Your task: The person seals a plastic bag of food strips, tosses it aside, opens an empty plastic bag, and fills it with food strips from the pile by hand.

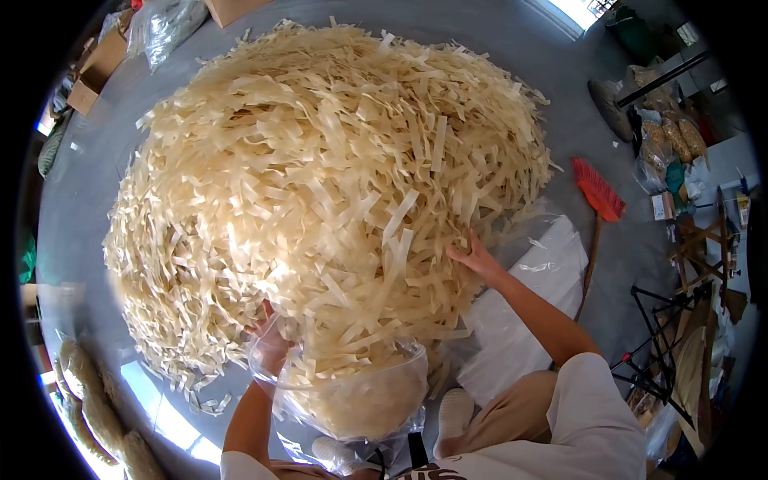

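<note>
A huge heap of pale yellow, translucent flat strips [320, 160] is piled on the floor in front of me. At its near edge stands a clear plastic bag [412, 372], its mouth spread wide and strips inside it. My left hand [272, 340] is at the bag's left rim, fingers stretched toward the strips and partly hidden among them. Against the heap's right side rests my right hand [478, 260], its thumb and forefinger apart; the other fingers are partly hidden. Neither hand shows a clear grip on anything.
White plastic sheeting [528, 312] lies to the right of the bag. Beyond it is a red broom [598, 192]. A black metal frame [660, 344] stands at the right. Filled sacks [92, 392] lie at the lower left, and cardboard boxes [102, 60] at the upper left.
</note>
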{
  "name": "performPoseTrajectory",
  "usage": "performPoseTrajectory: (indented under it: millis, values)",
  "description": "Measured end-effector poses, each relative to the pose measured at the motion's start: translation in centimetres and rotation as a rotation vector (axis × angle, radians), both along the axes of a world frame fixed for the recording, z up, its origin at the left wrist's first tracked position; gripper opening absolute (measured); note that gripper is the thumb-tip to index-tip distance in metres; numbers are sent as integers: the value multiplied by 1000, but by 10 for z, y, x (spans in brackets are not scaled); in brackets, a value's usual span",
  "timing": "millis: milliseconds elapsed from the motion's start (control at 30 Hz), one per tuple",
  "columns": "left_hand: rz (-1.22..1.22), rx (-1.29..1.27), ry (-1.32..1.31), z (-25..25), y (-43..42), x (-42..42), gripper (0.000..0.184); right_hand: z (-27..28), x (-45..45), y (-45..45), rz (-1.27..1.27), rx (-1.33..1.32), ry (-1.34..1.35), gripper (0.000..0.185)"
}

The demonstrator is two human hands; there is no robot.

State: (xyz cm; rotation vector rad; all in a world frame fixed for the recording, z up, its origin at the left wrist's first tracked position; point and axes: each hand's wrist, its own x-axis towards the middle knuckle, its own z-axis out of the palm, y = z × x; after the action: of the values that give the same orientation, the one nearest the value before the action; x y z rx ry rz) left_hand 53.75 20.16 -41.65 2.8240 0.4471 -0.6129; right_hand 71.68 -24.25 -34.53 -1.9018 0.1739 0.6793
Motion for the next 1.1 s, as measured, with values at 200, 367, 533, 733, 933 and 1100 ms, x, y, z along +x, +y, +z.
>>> performPoseTrajectory:
  millis: [200, 367, 533, 733, 933, 1100]
  values:
    - [-165, 107, 4, 34, -4, 4, 87, 14, -37, 31, -114, 208, 136, 100]
    - [286, -1087, 15, 3, 78, 17, 74, 5, -58, 44, 9, 206, 39, 102]
    - [426, -1007, 109, 98, 4, 58, 104, 25, -62, 97, 14, 320, 77, 101]
    - [263, -1080, -26, 131, -30, 51, 107, 31, -76, 168, 43, 278, 68, 97]
    - [160, -1170, -57, 140, -23, 43, 69, 83, -84, 198, 156, 370, 59, 90]
    - [373, -1059, -173, 215, -14, 32, 57, 96, -75, 225, 201, 488, -252, 88]
